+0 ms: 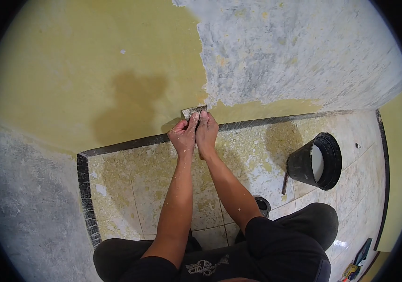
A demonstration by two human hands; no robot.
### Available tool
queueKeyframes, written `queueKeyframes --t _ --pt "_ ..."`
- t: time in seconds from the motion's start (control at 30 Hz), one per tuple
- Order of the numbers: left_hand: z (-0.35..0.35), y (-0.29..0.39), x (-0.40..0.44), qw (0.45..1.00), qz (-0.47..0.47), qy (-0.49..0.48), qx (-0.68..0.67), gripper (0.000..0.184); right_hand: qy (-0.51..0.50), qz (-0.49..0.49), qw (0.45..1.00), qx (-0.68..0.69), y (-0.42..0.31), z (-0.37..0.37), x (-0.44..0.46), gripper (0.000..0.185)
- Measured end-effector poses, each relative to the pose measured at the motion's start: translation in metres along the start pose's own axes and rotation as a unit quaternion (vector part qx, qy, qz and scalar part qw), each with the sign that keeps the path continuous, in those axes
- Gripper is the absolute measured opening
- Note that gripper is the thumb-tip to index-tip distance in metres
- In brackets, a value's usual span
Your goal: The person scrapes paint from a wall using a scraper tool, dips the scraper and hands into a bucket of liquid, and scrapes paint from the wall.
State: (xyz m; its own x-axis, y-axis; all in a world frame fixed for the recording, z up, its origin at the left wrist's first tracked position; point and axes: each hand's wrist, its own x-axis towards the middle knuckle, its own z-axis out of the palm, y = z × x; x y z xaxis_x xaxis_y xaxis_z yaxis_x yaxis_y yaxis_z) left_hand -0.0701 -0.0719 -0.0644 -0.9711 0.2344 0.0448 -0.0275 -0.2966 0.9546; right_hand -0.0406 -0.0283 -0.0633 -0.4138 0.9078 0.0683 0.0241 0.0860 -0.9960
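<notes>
Both hands are together at the foot of the wall, gripping one flat scraper (190, 111). My left hand (182, 135) has its fingers curled at the scraper's left side. Close beside it, my right hand (206, 133) is closed on the same tool with the thumb up on the blade. The blade lies against the yellow painted wall (69, 61), just below the lower corner of a bare grey-white patch (257, 51). Its handle is hidden by the hands. Flecks of paint stick to both hands and forearms.
Paint flakes cover much of the tiled floor (116, 202). A black bucket (299, 162) holding something whitish stands at the right, with a stick-like brown piece (285, 183) beside it. A dark skirting strip (257, 121) runs along the wall. A small dark container (262, 205) sits by my right knee.
</notes>
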Motion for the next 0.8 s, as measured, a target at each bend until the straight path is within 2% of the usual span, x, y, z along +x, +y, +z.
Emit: queueKeyframes --t 0.07,0.2,0.27,0.4,0.5,0.6,0.63,0.73,0.8 --pt "-0.004 -0.001 0.004 0.998 0.015 -0.007 0.055 0.022 0.015 0.003 0.999 0.032 0.002 0.005 0.0 0.037" --pt "0.0 0.01 0.004 0.999 0.01 -0.008 0.031 0.022 0.023 0.021 0.999 0.026 -0.012 0.005 -0.001 0.037" --pt "0.006 0.017 0.006 1.0 0.003 -0.025 0.013 0.02 0.022 -0.039 0.999 -0.011 -0.014 0.002 0.008 0.038" --pt "0.007 -0.006 0.009 1.0 0.023 -0.014 -0.015 0.026 0.056 -0.082 0.994 -0.034 -0.011 0.0 0.008 0.036" --pt "-0.007 -0.024 -0.004 0.981 0.017 0.023 0.192 0.04 0.049 -0.081 0.99 -0.101 0.01 -0.006 0.005 0.036" --pt "0.0 -0.015 -0.007 0.991 0.007 0.041 0.126 0.039 0.017 -0.03 0.996 -0.078 0.006 -0.009 0.001 0.036" --pt "0.002 -0.016 -0.003 0.998 -0.007 0.033 0.06 0.037 0.017 -0.029 0.997 -0.072 0.001 -0.007 0.004 0.036" --pt "0.008 -0.003 -0.006 1.0 0.0 0.026 0.002 0.034 0.028 -0.036 0.997 -0.057 -0.004 -0.006 0.002 0.037" --pt "0.004 -0.006 -0.006 0.999 0.012 0.028 0.038 0.032 0.016 -0.05 0.996 -0.07 0.0 -0.006 0.004 0.036"
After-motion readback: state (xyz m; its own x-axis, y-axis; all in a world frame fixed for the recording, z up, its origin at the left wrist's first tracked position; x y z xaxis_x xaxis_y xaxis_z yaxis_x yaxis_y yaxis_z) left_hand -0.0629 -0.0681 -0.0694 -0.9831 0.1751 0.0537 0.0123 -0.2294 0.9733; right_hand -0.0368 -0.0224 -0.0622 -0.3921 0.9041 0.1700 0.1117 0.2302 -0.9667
